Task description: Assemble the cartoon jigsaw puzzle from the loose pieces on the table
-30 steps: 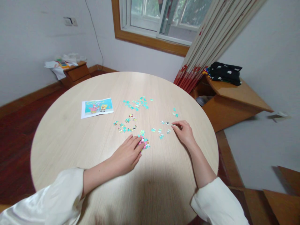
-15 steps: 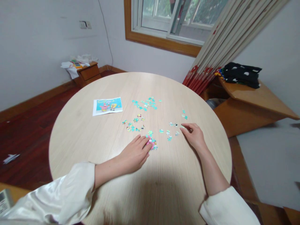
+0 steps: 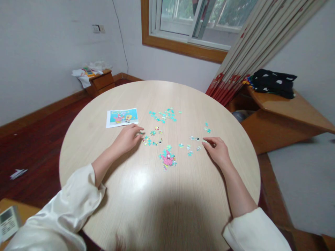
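Small turquoise puzzle pieces point(image 3: 162, 115) lie scattered on a round pale wooden table point(image 3: 157, 202). A joined pink and turquoise cluster point(image 3: 168, 158) lies alone in the middle. My left hand point(image 3: 127, 136) reaches to a loose piece at the left of a small group point(image 3: 151, 137), with its fingertips curled down on it. My right hand point(image 3: 217, 150) rests on the table at the right, fingers curled, its fingertips beside a few loose pieces point(image 3: 193, 143). A printed cartoon picture point(image 3: 122, 117) lies to the left.
A low wooden cabinet point(image 3: 101, 81) piled with papers stands by the left wall. A slanted wooden unit point(image 3: 282, 111) with black dotted cloth point(image 3: 274, 83) stands at right, next to a curtain point(image 3: 251, 48). A grey device point(image 3: 9, 223) sits at bottom left.
My left hand left the pink cluster and moved up and left to the small group of pieces. The cluster now lies uncovered. My right hand stayed in place.
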`<state>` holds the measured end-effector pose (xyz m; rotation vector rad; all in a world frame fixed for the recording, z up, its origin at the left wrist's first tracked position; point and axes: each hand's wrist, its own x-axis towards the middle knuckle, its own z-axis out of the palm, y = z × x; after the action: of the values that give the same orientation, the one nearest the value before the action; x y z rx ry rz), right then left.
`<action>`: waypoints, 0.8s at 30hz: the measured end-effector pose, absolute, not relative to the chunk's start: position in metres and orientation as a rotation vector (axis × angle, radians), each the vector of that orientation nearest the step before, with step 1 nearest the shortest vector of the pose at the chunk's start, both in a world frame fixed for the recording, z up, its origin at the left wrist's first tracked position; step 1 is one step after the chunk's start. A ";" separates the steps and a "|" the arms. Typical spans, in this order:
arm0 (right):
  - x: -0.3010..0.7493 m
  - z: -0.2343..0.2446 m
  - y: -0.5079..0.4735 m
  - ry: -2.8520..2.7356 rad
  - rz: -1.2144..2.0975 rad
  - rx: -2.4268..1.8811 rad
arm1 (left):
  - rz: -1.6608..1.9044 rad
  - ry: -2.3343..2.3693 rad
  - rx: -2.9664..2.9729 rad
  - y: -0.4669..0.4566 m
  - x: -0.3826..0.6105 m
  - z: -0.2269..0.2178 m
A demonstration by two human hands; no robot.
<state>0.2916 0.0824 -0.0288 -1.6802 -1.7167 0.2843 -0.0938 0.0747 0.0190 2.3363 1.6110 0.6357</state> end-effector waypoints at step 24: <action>0.292 -0.030 0.084 -1.707 0.290 -1.686 | 0.543 1.686 2.156 0.088 -0.106 -0.001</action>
<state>0.2919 0.0842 -0.0301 -1.6858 -1.7066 0.2897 -0.1062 0.0878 -0.0013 2.1562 1.6860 0.5431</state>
